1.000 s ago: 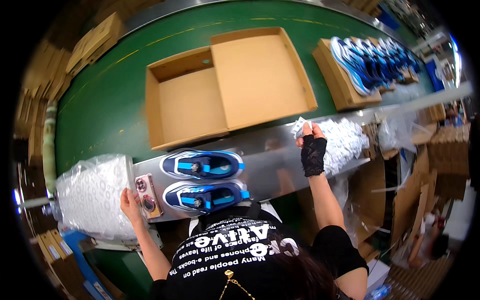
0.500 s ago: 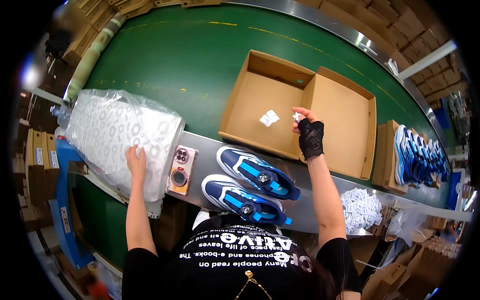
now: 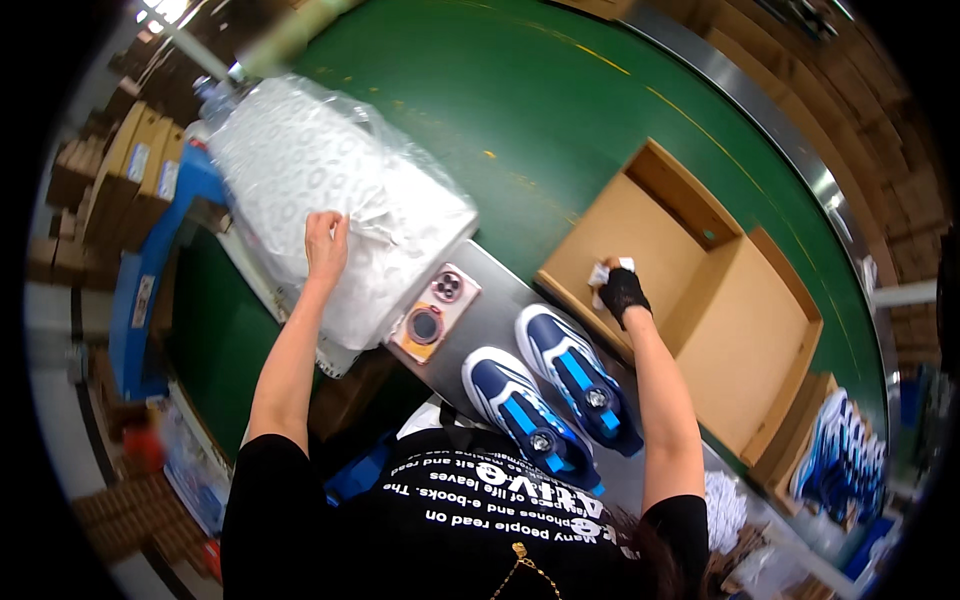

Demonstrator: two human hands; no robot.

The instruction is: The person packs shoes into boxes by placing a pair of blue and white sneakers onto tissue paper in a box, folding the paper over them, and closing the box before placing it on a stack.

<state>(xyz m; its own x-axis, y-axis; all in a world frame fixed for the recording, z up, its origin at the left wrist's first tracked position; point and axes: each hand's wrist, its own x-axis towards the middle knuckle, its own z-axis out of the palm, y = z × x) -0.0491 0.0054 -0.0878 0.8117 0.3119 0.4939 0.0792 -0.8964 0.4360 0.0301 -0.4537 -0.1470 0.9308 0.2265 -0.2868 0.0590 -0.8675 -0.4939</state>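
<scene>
My left hand (image 3: 326,243) pinches the top sheet of a stack of white patterned wrapping paper (image 3: 290,150), and the sheet puckers beside the fingers. The stack lies in a clear plastic bag. My right hand (image 3: 624,292), in a black lace fingerless glove, is down inside an open brown shoebox (image 3: 765,345), at its left part. Its fingers are closed around small white packets (image 3: 599,274), partly hidden by the hand. Between my arms a pair of navy, white and blue sneakers (image 3: 575,365) rests on the metal table edge, toes pointing up and left.
A phone (image 3: 435,312) in a pink case lies between paper and sneakers. A heap of small white packets (image 3: 724,510) sits at lower right, near a row of more sneakers (image 3: 840,455). A green conveyor belt (image 3: 500,110) runs behind. Cartons (image 3: 130,160) stand at left.
My view has turned, shifting the scene. My left hand has closed on the paper and puckered it. My right hand has lowered to the white packet in the box.
</scene>
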